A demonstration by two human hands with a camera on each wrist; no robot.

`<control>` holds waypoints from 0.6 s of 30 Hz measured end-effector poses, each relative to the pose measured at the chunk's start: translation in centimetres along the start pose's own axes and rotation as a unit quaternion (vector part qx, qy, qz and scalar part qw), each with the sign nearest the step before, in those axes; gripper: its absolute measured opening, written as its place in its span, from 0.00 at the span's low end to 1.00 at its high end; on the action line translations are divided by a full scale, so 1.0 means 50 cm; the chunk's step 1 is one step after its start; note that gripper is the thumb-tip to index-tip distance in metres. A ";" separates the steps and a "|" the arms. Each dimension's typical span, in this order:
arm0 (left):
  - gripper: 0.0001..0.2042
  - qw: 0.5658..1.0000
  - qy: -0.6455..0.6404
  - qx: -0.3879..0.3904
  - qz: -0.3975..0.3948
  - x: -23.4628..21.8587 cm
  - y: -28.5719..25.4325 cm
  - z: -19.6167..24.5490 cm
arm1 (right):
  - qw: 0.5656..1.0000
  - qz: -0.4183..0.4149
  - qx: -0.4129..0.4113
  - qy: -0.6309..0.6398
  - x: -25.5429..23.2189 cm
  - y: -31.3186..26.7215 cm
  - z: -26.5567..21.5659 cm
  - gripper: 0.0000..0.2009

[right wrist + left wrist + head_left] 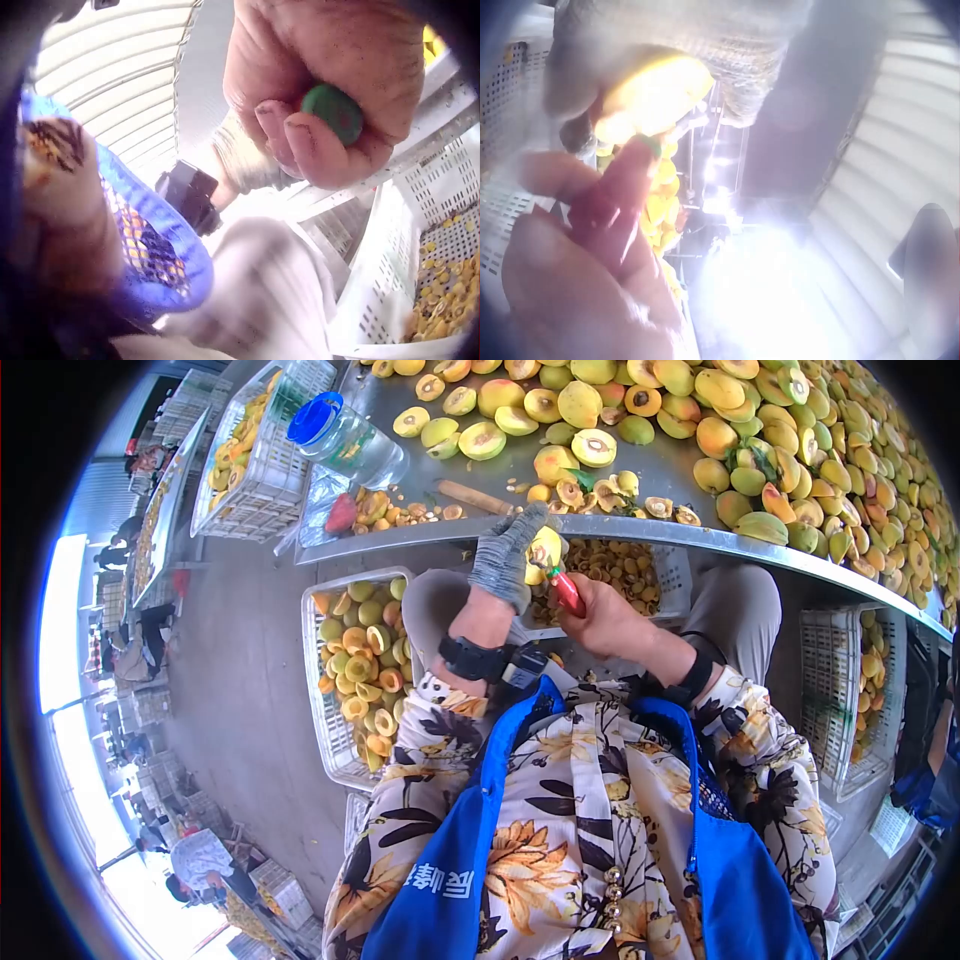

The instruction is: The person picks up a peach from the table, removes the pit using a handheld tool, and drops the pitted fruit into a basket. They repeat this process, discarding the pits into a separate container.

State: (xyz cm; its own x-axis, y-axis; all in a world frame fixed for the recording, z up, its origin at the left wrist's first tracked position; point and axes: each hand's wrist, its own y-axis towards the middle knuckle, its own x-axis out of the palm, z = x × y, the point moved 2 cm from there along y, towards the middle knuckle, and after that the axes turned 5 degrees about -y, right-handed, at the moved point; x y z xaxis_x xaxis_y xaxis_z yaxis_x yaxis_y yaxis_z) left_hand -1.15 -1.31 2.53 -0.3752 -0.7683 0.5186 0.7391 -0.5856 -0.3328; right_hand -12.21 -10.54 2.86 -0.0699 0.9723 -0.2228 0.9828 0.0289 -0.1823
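Observation:
My left hand [507, 558], in a grey knit glove, holds a cut yellow peach [546, 548] just off the table edge, above my lap. My bare right hand [612, 622] grips a red-handled tool [568, 595] with a green collar, its tip end at the peach. In the left wrist view, the peach's cut face [660, 94] is washed out by glare, and the tool's working end is hidden against it. The right wrist view shows curled fingers [319, 150] around the handle, with its green butt end [334, 114] showing.
The metal table [430, 538] bears a heap of peaches [800, 460], a wooden stick [475, 496] and a blue-capped bottle [350, 445]. Crates of peach halves [365, 660] stand at both sides. A crate of scraps [610, 570] sits beneath the table edge, between my knees.

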 end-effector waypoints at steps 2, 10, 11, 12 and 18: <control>0.08 0.993 -0.085 0.029 0.076 0.025 -0.010 -0.002 | 0.993 -0.010 0.086 0.079 0.008 -0.004 -0.026 0.09; 0.10 0.975 0.076 0.204 -0.051 0.011 0.008 -0.023 | 0.886 -0.069 0.233 0.394 0.007 -0.025 -0.069 0.05; 0.10 0.975 0.077 0.204 -0.051 0.011 -0.001 -0.021 | 0.871 -0.096 0.224 0.427 0.006 -0.024 -0.071 0.04; 0.10 0.957 0.124 0.261 -0.021 0.010 -0.018 -0.017 | 0.870 -0.097 0.222 0.429 0.006 -0.023 -0.072 0.04; 0.12 0.990 -0.030 0.109 0.089 0.012 -0.046 -0.002 | 0.948 -0.115 0.184 0.233 0.030 -0.023 -0.029 0.05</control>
State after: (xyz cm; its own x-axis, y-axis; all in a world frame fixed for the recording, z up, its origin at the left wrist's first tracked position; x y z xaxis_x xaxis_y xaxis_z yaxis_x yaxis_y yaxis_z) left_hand -3.12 -0.45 3.50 -0.1984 -0.8340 0.5149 0.8960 -0.3672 -0.2496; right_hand -13.19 -8.78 4.10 -0.1075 0.9497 0.2941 0.8188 0.2524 -0.5156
